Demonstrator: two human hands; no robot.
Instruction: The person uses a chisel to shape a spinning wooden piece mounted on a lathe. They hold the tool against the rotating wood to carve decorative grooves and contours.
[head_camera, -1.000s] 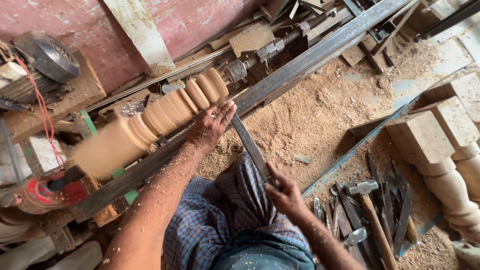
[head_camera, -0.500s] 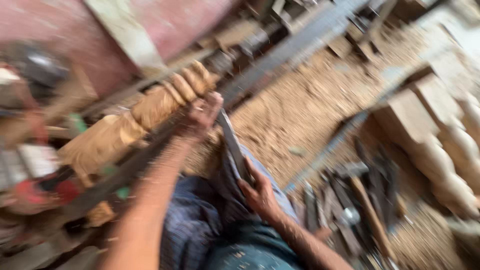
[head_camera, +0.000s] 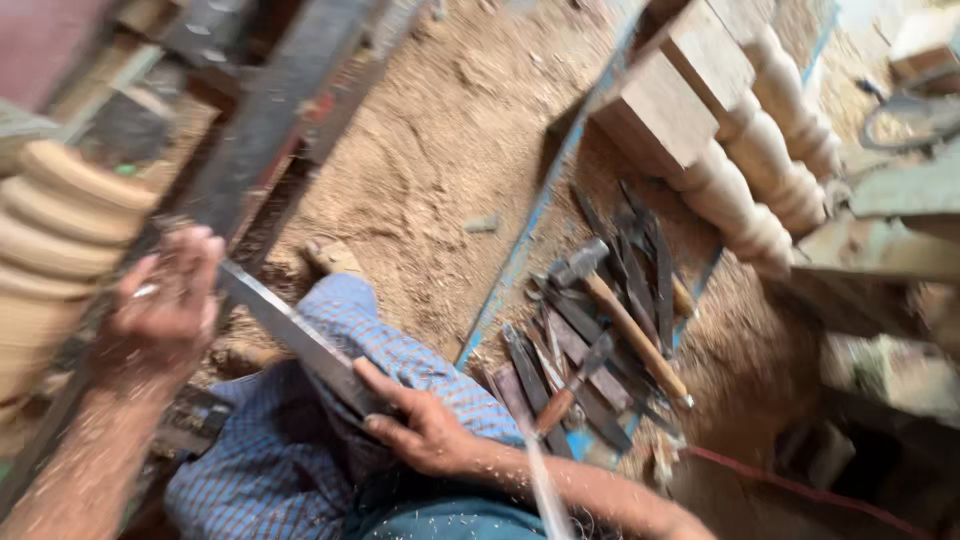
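Sawdust-covered workshop floor (head_camera: 440, 130) forms the background. Left hand (head_camera: 160, 315), fingers (head_camera: 195, 262) loosely curled, rests on the forward end of a long flat dark metal chisel blade (head_camera: 290, 335), just beside the ribbed pale wooden turned spindle (head_camera: 55, 250). Right hand (head_camera: 420, 425) wraps its fingers (head_camera: 385, 385) closed around the blade's rear end, over a blue checked cloth (head_camera: 300, 450). Beyond those fingers lie a wooden-handled hammer (head_camera: 620, 315) and dark steel chisels (head_camera: 600, 345); turned balusters (head_camera: 760, 170) lie farther off.

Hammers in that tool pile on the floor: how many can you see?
2. One hammer lies across the pile with its head toward the sawdust; a smaller hammer lies below it, near the right hand. Blur and overlapping blades may hide more.
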